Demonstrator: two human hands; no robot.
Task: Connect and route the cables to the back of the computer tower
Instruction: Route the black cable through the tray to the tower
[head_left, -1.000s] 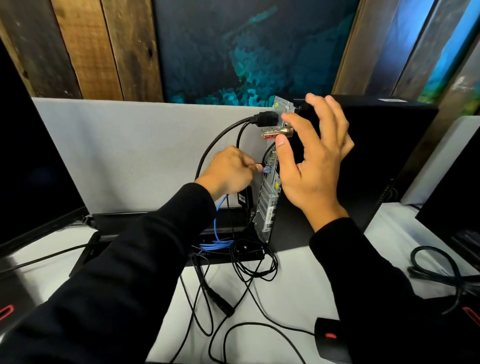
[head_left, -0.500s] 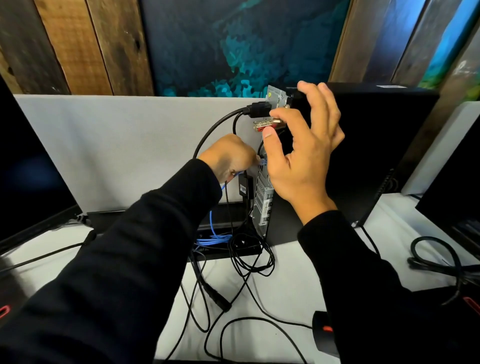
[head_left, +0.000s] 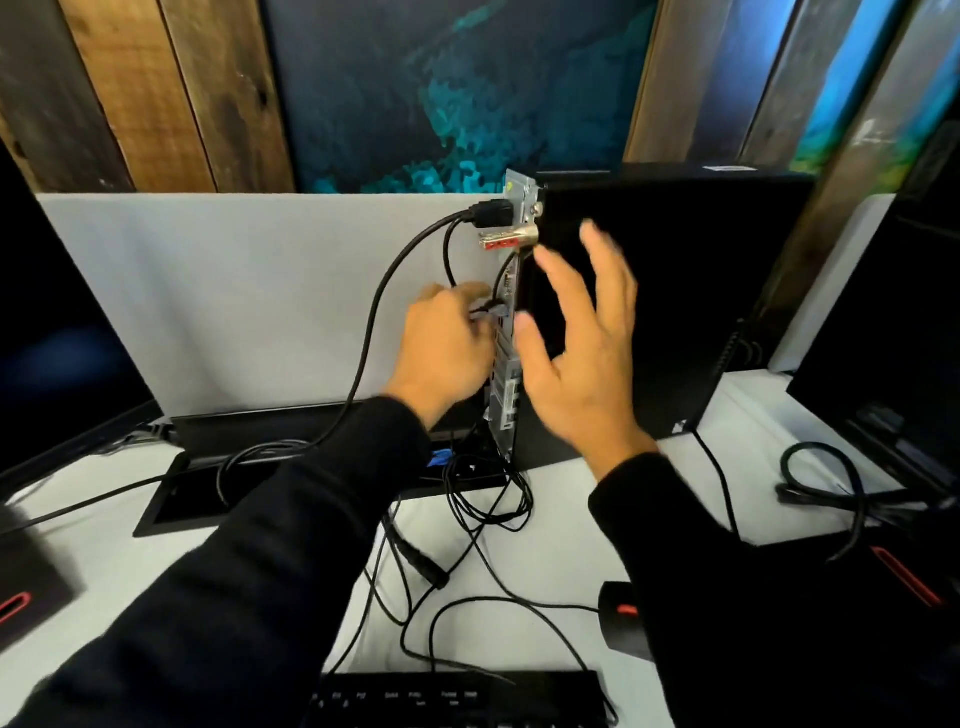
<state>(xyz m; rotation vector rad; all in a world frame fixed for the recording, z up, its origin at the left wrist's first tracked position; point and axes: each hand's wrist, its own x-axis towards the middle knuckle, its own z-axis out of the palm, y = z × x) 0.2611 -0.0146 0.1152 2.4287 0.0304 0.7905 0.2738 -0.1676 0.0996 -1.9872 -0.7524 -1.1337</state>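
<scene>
A black computer tower (head_left: 675, 291) stands on the white desk with its metal back panel (head_left: 506, 384) facing left. A thick black power cable (head_left: 488, 214) is plugged in near the panel's top, above a silver lock (head_left: 511, 240). My left hand (head_left: 447, 348) pinches a small cable plug (head_left: 493, 310) at the panel's middle ports. My right hand (head_left: 582, 338) hovers open beside the tower's side, fingers spread, touching nothing I can make out. A blue cable (head_left: 439, 460) shows below my left sleeve.
Loose black cables (head_left: 488, 499) coil on the desk below the tower. A black cable tray (head_left: 197, 493) lies at the left. A mouse (head_left: 621, 618) and keyboard (head_left: 457, 699) sit near the front edge. Monitors stand at the far left and right (head_left: 893, 338). Another cable bundle (head_left: 826, 483) lies at right.
My right hand has come off the tower's top rear corner and dropped lower, fingers spread. My left hand stays at the middle ports. The view has shifted.
</scene>
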